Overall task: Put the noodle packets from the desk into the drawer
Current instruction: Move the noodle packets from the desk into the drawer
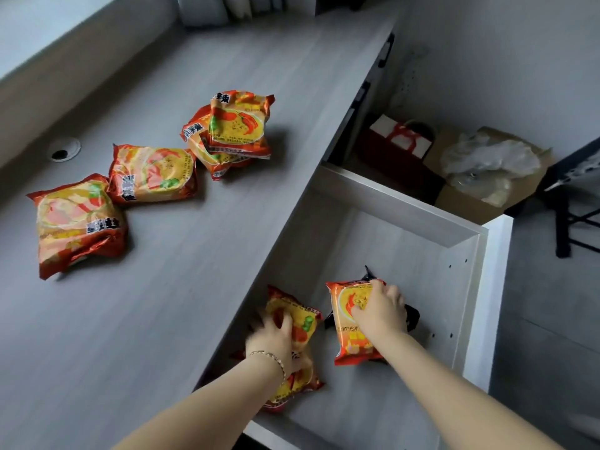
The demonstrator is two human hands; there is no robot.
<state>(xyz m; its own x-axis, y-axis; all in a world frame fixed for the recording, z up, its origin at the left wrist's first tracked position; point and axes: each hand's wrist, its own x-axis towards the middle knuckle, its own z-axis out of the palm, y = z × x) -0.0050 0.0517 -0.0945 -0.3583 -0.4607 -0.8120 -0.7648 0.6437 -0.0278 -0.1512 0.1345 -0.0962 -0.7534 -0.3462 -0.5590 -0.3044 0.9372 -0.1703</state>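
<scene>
- The grey wood-grain desk (181, 287) fills the left and middle of the view, running from near to far.
- The open drawer (467, 287) juts out from the desk's right edge; its pale floor is mostly bare at the far end.
- Beyond the drawer, on the floor to the far right, a cardboard box (467, 203) holds crumpled clear plastic, with a dark red gift bag (396, 157) just beside it on the left.
- Four noodle packets lie on the desk: the nearest-left packet (76, 222), a middle packet (152, 173) touching it, and a stacked pair (233, 131) farther off, one lying on the other.
- Inside the drawer, the left hand (276, 339), a thin bracelet at its wrist, is closed around a drawer-left packet (298, 323), which lies against the drawer's left side.
- The right hand (383, 313) presses fingers-down on a drawer-right packet (350, 339), gripping its far end; this packet rests on a dark packet (410, 316) beneath.
</scene>
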